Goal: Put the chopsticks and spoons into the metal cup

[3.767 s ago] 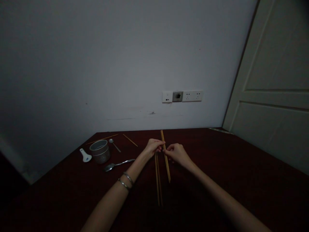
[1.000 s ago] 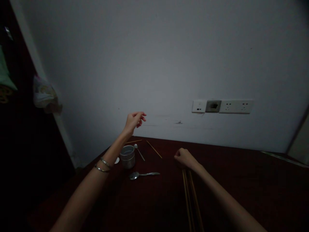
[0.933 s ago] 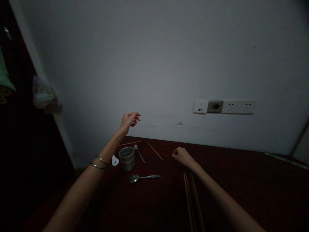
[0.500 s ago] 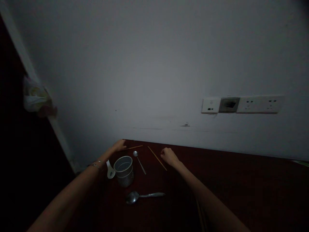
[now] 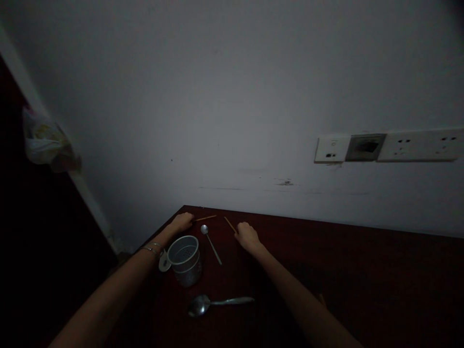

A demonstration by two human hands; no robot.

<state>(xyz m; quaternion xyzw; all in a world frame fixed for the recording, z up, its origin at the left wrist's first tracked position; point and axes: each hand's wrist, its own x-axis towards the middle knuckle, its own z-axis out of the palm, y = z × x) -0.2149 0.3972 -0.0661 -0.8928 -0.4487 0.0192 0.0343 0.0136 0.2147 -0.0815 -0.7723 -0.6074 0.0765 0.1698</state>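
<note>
Since 1 s ago our left hand (image 5: 182, 223) has dropped from the air onto the table (image 5: 362, 270). Our right hand (image 5: 246, 236) has slid toward the upper left, away from the bundle of sticks, which no longer shows.

Each hand now lies over 1 loose stick. The left hand covers the near end of the left stick (image 5: 205, 218), which pokes out to the right of its fingers. The right hand covers most of the right stick (image 5: 229, 224), so only the far tip shows up-left of the knuckles. Both hands are curled palm-down with fingers together. We cannot tell whether they pinch the sticks or merely rest on them (the light is poor and the fingertips are hidden). We judge that thin sticks lying flush on the wood call for this low, covering posture.

The small spoon (image 5: 211, 238) lies between the hands, apart from both. The cup (image 5: 184, 258) stands upright below the left hand, beside the wrist with its 2 bangles (image 5: 151, 247), and a white spoon (image 5: 164, 261) sits just beside it. The big spoon (image 5: 217, 303) lies at lower centre, well apart.

Both sticks lie near the table's back edge, under the wall (image 5: 232, 96), and the left edge falls away just left of the left hand. Room is tight upward and leftward, and the most room for moving lies toward the right of the frame.
</note>
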